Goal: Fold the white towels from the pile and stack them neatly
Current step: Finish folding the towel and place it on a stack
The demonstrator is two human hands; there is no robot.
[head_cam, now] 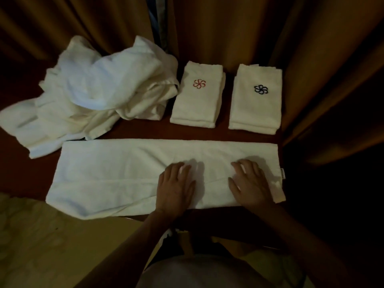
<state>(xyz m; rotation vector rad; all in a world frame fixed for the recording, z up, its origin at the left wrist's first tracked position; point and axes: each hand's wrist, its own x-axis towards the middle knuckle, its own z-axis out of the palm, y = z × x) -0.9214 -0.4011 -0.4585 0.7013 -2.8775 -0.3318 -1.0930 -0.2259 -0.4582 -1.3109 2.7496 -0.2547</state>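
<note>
I see a long white terry towel [128,175], folded lengthwise into a flat band, lying across the near edge of the dark red table [145,132]. Left hand [175,186] and right hand [249,183] press flat on it, fingers straight, gripping nothing.

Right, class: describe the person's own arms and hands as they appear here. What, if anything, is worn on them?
Both forearms are bare, with no sleeves in view. The left hand and right hand are bare too, without gloves. No ring, watch or bracelet is evident, though the dim light makes small details hard to tell.
</note>
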